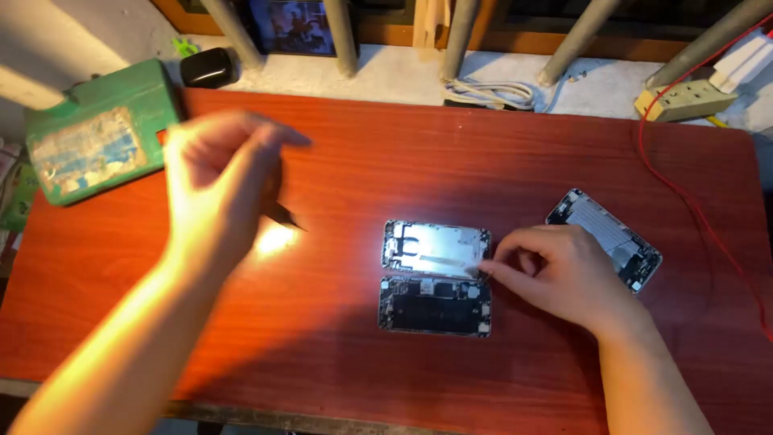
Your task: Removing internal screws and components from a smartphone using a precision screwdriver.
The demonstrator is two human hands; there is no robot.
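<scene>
Left hand [213, 181]: raised above the table [338, 379], blurred, fingers pinched on a thin dark pointed tool [283, 214].
Right hand [555, 274]: fingers curled, tips touching the right edge of the opened phone [436, 277]; whether it grips anything I cannot tell.
Opened phone: mid-table, two halves lying flat, screen panel above, chassis below.
Second phone housing [605, 238]: just beyond the right hand, tilted.
Green box [95, 145]: table's far left corner.
Red wire [692, 201]: trailing along the right side.
</scene>
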